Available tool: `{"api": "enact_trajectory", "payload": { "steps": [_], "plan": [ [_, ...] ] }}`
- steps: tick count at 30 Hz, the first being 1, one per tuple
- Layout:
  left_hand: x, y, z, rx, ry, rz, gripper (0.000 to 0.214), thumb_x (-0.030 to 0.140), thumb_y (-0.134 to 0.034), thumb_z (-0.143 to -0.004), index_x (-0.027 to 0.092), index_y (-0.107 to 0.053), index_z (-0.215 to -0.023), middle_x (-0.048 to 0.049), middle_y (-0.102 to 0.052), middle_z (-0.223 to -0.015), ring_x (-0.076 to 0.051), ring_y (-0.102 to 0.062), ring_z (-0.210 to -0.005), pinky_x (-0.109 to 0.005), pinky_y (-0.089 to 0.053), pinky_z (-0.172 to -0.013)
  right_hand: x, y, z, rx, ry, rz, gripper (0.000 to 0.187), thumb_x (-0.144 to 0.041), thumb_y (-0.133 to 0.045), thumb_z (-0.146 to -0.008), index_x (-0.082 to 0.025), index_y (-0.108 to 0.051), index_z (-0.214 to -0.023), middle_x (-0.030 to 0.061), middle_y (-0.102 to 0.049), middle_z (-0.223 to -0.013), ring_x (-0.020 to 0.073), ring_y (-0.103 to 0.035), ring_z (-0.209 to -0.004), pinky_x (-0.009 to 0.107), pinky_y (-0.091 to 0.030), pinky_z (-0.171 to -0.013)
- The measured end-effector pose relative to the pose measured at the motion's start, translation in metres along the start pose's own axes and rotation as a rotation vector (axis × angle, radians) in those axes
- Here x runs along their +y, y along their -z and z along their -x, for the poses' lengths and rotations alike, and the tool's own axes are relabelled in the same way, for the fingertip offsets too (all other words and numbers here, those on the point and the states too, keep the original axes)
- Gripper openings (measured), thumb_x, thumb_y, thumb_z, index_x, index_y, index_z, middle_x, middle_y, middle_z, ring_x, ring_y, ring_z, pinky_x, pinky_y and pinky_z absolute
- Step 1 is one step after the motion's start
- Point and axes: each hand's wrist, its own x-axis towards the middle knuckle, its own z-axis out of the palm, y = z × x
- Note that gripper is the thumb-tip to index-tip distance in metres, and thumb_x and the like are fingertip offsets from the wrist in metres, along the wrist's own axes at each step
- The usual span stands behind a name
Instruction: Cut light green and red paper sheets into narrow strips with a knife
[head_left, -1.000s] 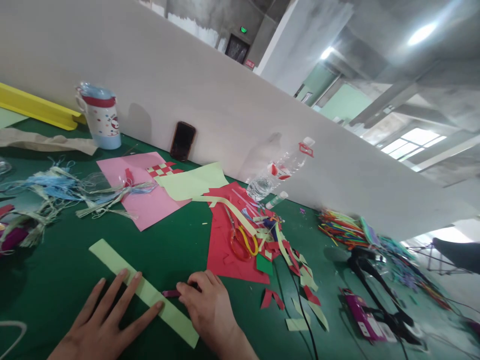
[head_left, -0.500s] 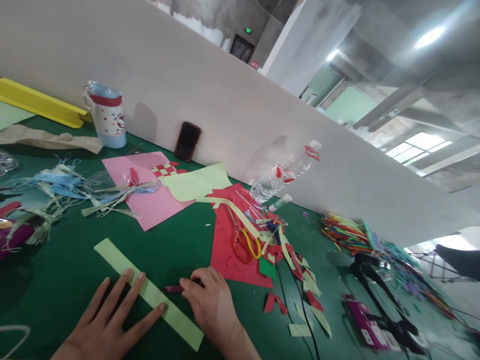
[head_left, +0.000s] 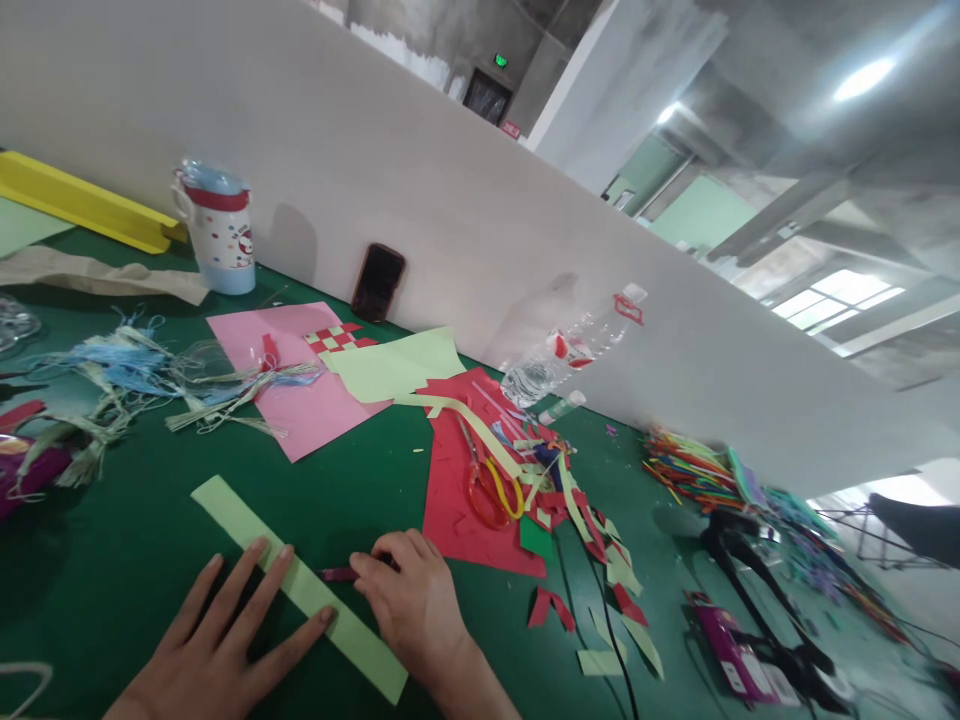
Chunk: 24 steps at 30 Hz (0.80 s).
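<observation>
A pale green paper strip (head_left: 352, 632) lies slantwise on the green table. My left hand (head_left: 225, 635) is spread, its fingertips pressing the strip flat. To the right of the strip, my right hand (head_left: 416, 600) is closed around a thin purple pen-like tool (head_left: 337, 574). The tool's tip points left, at the strip's upper right edge; whether it touches the paper I cannot tell. Beyond my right hand, scissors (head_left: 491, 490) with red and yellow handles rest on a red paper sheet (head_left: 454, 525).
Paper scraps (head_left: 621, 570) and a black cable (head_left: 611, 620) lie to the right. Against the wall stand a cup (head_left: 221, 235), a phone (head_left: 379, 283) and a tilted plastic bottle (head_left: 566, 350). Pink paper (head_left: 296, 425) and tangled blue threads (head_left: 127, 365) are at the left.
My right hand and the purple tool have shifted slightly left, closer to the strip. My left hand keeps its place on the paper.
</observation>
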Motion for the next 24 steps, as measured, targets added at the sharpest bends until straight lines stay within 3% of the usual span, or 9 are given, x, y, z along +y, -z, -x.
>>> {"api": "enact_trajectory", "payload": {
  "steps": [8, 14, 17, 21, 24],
  "plan": [
    [0.001, 0.012, -0.010, 0.158, -0.061, -0.009, 0.093, 0.099, -0.054, -0.075, 0.059, -0.042, -0.157, -0.0063, -0.055, -0.169, -0.044, -0.024, -0.166, -0.064, -0.008, -0.131, -0.006, -0.004, -0.009, 0.025, -0.018, 0.017, 0.021, -0.030, -0.079, -0.101, -0.033, -0.077, -0.121, 0.0018, -0.073, -0.100, 0.0211, -0.063, -0.085, 0.032, -0.051, -0.071],
    [0.010, 0.020, -0.013, 0.161, -0.042, 0.005, 0.084, 0.098, -0.053, -0.077, 0.065, -0.042, -0.154, -0.0034, -0.066, -0.159, -0.042, -0.050, -0.151, -0.065, -0.007, -0.130, -0.006, 0.002, -0.002, 0.018, -0.012, -0.014, 0.021, -0.029, -0.078, -0.100, -0.032, -0.077, -0.121, 0.0021, -0.074, -0.103, 0.0212, -0.064, -0.087, 0.032, -0.051, -0.073],
    [0.011, 0.026, -0.015, 0.174, -0.030, 0.020, 0.085, 0.094, -0.053, -0.082, 0.060, -0.039, -0.159, -0.0018, -0.069, -0.155, -0.034, -0.053, -0.148, -0.057, -0.004, -0.134, -0.006, 0.005, 0.005, -0.010, -0.013, -0.027, 0.019, -0.026, -0.077, -0.101, -0.030, -0.077, -0.119, 0.0021, -0.073, -0.104, 0.0203, -0.064, -0.087, 0.032, -0.051, -0.075],
    [0.000, 0.029, -0.014, 0.210, -0.108, -0.011, 0.096, 0.092, -0.056, -0.082, 0.045, -0.040, -0.165, -0.0090, -0.065, -0.159, -0.031, -0.048, -0.153, -0.051, -0.004, -0.136, -0.005, 0.007, 0.011, -0.007, -0.018, -0.021, 0.021, -0.024, -0.077, -0.100, -0.030, -0.076, -0.120, 0.0018, -0.073, -0.105, 0.0207, -0.064, -0.088, 0.032, -0.050, -0.075],
    [-0.008, 0.025, -0.012, 0.186, -0.077, -0.022, 0.099, 0.097, -0.057, -0.076, 0.050, -0.042, -0.162, -0.0094, -0.056, -0.168, -0.037, -0.038, -0.160, -0.057, -0.008, -0.134, -0.005, 0.007, 0.012, -0.012, -0.020, -0.022, 0.020, -0.026, -0.078, -0.101, -0.030, -0.076, -0.120, 0.0018, -0.073, -0.106, 0.0210, -0.063, -0.088, 0.032, -0.050, -0.075]
  ]
}}
